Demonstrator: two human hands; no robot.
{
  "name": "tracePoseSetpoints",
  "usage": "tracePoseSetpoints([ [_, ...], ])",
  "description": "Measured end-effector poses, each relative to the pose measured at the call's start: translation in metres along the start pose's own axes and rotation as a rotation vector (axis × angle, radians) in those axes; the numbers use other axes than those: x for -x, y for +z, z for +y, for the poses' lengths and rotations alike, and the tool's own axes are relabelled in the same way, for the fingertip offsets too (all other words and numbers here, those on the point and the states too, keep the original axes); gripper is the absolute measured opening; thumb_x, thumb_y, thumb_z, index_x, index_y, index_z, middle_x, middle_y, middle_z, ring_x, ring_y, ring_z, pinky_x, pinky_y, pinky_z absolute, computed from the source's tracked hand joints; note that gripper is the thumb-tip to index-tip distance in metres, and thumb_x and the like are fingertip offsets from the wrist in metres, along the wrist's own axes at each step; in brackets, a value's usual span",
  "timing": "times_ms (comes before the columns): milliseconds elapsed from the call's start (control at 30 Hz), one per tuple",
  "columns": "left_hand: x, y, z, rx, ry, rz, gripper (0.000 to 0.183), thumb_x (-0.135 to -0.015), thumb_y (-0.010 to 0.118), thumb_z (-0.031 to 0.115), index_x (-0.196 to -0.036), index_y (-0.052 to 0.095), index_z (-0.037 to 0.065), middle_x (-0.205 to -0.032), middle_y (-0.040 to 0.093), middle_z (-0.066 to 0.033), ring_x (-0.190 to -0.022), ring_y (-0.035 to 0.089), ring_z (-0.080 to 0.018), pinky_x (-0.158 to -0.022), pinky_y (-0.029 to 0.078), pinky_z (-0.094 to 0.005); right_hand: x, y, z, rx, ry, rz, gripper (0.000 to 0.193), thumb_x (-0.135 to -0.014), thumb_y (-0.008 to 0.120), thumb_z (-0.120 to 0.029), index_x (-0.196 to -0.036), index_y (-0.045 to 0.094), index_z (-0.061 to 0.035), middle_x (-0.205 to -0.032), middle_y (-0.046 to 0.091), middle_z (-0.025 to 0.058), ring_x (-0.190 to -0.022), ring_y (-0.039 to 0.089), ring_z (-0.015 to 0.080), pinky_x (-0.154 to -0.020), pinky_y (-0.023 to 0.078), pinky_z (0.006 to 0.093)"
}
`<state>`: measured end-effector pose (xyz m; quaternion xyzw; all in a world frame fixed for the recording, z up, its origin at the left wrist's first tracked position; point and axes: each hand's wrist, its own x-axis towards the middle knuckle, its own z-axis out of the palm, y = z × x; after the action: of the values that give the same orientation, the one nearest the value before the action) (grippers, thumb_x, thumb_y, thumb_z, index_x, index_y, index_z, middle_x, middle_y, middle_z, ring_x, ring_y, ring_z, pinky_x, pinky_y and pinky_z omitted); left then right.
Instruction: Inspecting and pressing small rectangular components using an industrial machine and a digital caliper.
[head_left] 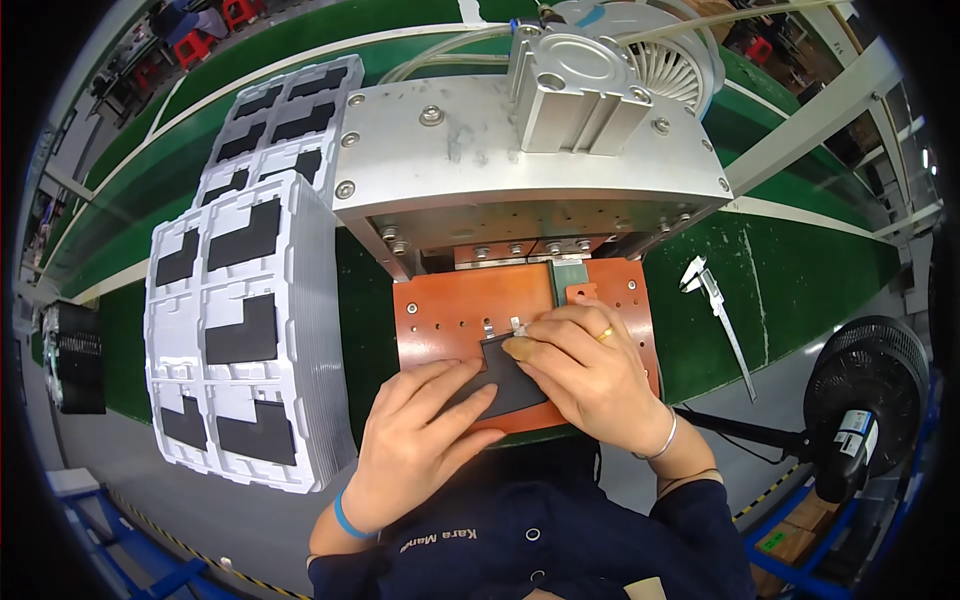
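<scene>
A flat black piece with small silvery tabs, much like a battery cell (513,388), lies on the orange plate (450,290) of a metal press. My left hand (415,430) rests at its left side, fingers stretched out and spread, fingertips touching it. With fingers bent and pressed together, my right hand (590,365) pinches the piece's upper edge beside a tab. The right fingers cover part of that edge and of the piece's right side. Behind the right hand, a greenish block (570,285) stands on the plate under the press.
The press's metal housing (430,150) with an air cylinder (585,95) rises beyond my hands. At left are stacked white trays (180,340) holding L-shaped black pieces. A caliper (722,320) lies on the green mat (800,275) at right, near a black fan (865,400).
</scene>
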<state>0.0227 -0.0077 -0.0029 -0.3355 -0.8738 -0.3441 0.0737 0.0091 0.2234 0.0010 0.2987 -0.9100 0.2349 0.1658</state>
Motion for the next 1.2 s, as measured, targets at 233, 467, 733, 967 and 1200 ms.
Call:
tracePoseSetpoints([
  [233,0.006,0.002,-0.011,0.055,0.012,-0.028,0.035,-0.074,0.08,0.014,-0.108,0.075,0.007,-0.124,0.069,-0.0108,-0.11,0.062,-0.0251,-0.091,0.05,-0.0401,-0.002,0.009,-0.003,0.085,-0.002,-0.1,0.032,-0.08,0.067,-0.011,-0.112,0.068,-0.0074,-0.113,0.063,0.0047,-0.112,0.058,0.0221,-0.103,0.043,0.0445],
  [467,0.004,0.001,-0.012,0.078,0.023,-0.055,0.032,-0.074,0.076,0.01,-0.106,0.077,0.007,-0.123,0.068,-0.0126,-0.107,0.062,-0.0262,-0.092,0.051,-0.0384,-0.012,0.005,-0.004,0.112,0.084,-0.076,0.042,-0.082,0.073,-0.013,-0.123,0.066,-0.0064,-0.123,0.064,0.0068,-0.116,0.058,0.0245,-0.103,0.043,0.043],
  [733,0.002,-0.001,-0.011,0.078,0.02,-0.052,0.034,-0.074,0.074,0.007,-0.108,0.077,0.009,-0.123,0.068,-0.0123,-0.106,0.061,-0.028,-0.092,0.05,-0.0376,0.016,-0.014,0.003,-0.141,0.119,0.122,0.031,-0.075,0.075,0.002,-0.104,0.067,-0.0048,-0.117,0.07,0.0097,-0.105,0.063,0.0301,-0.091,0.05,0.0408],
  [967,-0.024,0.002,-0.016,0.05,-0.001,0.017,0.033,-0.071,0.077,0.005,-0.104,0.078,0.009,-0.12,0.069,-0.0121,-0.104,0.061,-0.0288,-0.087,0.053,-0.0376,0.031,-0.017,0.003,-0.031,0.143,0.167,0.031,-0.073,0.079,-0.005,-0.104,0.072,-0.0069,-0.119,0.068,0.0099,-0.107,0.062,0.0283,-0.09,0.049,0.0377],
  [1200,-0.048,0.013,-0.018,0.031,-0.055,0.046,0.036,-0.066,0.084,0.007,-0.101,0.082,0.013,-0.117,0.073,-0.0103,-0.1,0.062,-0.0293,-0.085,0.055,-0.0367,0.029,-0.014,0.006,0.015,0.15,-0.008,0.038,-0.077,0.08,-0.02,-0.113,0.072,-0.0104,-0.131,0.064,0.0031,-0.117,0.057,0.0229,-0.096,0.046,0.0373],
])
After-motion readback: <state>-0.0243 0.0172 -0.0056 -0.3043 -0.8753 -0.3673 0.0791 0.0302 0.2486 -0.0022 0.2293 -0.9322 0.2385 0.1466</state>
